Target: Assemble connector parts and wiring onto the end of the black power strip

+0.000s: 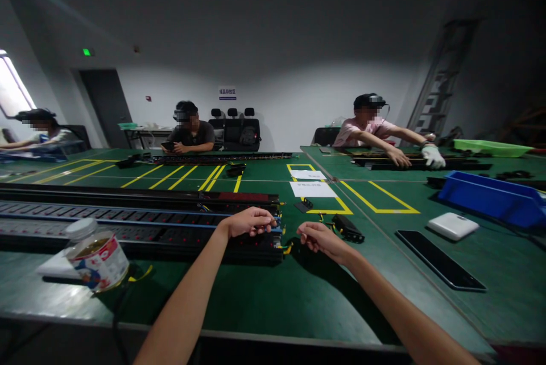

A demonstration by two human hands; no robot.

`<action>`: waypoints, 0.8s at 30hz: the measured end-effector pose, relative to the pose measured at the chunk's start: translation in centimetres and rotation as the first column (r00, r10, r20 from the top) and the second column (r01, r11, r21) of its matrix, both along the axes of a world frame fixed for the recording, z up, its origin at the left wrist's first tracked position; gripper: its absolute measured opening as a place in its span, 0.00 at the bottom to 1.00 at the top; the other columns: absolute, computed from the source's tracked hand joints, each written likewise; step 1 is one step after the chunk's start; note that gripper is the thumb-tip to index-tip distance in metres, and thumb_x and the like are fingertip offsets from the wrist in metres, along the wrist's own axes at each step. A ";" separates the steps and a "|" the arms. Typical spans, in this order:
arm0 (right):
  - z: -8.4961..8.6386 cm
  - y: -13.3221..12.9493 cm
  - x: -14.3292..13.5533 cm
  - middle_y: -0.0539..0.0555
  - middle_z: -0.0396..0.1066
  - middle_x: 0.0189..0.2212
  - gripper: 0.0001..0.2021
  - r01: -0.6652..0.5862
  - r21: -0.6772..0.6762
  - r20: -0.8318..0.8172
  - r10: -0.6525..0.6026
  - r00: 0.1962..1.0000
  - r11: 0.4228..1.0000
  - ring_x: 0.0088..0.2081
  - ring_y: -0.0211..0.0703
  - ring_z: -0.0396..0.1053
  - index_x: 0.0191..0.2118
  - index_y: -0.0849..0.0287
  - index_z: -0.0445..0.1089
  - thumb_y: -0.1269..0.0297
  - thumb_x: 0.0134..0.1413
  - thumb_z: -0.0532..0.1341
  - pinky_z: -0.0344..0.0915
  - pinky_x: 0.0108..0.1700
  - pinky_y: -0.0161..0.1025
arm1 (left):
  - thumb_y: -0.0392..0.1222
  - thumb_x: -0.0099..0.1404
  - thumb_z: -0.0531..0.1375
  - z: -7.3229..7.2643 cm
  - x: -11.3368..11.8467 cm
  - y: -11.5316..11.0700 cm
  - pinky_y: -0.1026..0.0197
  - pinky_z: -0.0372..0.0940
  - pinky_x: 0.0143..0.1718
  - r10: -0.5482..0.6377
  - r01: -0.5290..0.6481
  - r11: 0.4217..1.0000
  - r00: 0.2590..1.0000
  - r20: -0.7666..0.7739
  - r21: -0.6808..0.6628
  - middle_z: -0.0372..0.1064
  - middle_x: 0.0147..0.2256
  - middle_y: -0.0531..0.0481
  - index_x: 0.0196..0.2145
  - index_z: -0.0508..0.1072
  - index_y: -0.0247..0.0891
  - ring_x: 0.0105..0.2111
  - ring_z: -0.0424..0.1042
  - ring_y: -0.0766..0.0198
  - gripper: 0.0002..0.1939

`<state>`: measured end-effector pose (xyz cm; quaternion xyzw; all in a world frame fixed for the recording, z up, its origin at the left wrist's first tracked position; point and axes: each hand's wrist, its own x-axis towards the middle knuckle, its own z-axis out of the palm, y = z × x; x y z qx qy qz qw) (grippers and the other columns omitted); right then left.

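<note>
Several long black rails [170, 234] with red dots and blue strips lie side by side on the green table. Over their right ends is my left hand [252, 222], its fingers curled together; what they hold, if anything, is too small to tell. To the right, past the rail ends, my right hand [318, 238] hovers above the table with thumb and fingers pinched, their contents unclear. Yellow-green wires [288, 248] stick out from the nearest rail end between the hands. A black connector block [347, 228] with wires lies just beyond my right hand.
At the left stands a plastic jar [98, 257]. A black phone [440, 260], a white box [453, 225] and a blue bin [490, 197] are at the right. White papers [313, 189] lie ahead. Three people sit across the table, one reaching over black rails [426, 163].
</note>
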<state>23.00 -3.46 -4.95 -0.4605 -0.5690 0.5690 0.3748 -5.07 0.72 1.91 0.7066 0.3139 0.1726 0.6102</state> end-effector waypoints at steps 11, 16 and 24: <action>0.3 0.0 0.0 0.48 0.71 0.25 0.15 0.007 -0.022 -0.035 -0.008 0.999 1.000 0.20 0.29 0.61 0.35 0.60 0.71 0.51 0.51 0.65 0.53 0.21 0.29 | 0.59 0.61 0.63 0.6 0.1 -0.2 0.71 0.48 0.18 0.005 -0.005 1.000 0.999 -0.040 0.013 0.65 0.28 0.54 0.40 0.74 0.34 0.21 0.55 0.75 0.23; 0.3 0.0 0.1 0.48 0.70 0.24 0.16 -0.002 -0.016 -0.046 0.002 0.999 1.000 0.20 0.30 0.62 0.36 0.60 0.71 0.51 0.52 0.65 0.54 0.21 0.29 | 0.58 0.61 0.63 1.0 0.5 -0.4 0.70 0.50 0.18 0.031 -0.029 0.999 0.998 -0.047 0.044 0.61 0.25 0.57 0.40 0.72 0.35 0.20 0.54 0.74 0.22; 0.8 0.0 -0.1 0.48 0.70 0.24 0.16 -0.002 -0.020 -0.056 0.001 0.998 1.000 0.20 0.30 0.61 0.35 0.60 0.71 0.51 0.53 0.66 0.53 0.21 0.29 | 0.50 0.69 0.53 0.9 3.5 -1.5 0.64 0.65 0.33 0.222 -0.090 0.789 0.964 -0.146 0.608 0.73 0.33 0.49 0.38 0.75 0.36 0.32 0.70 0.64 0.16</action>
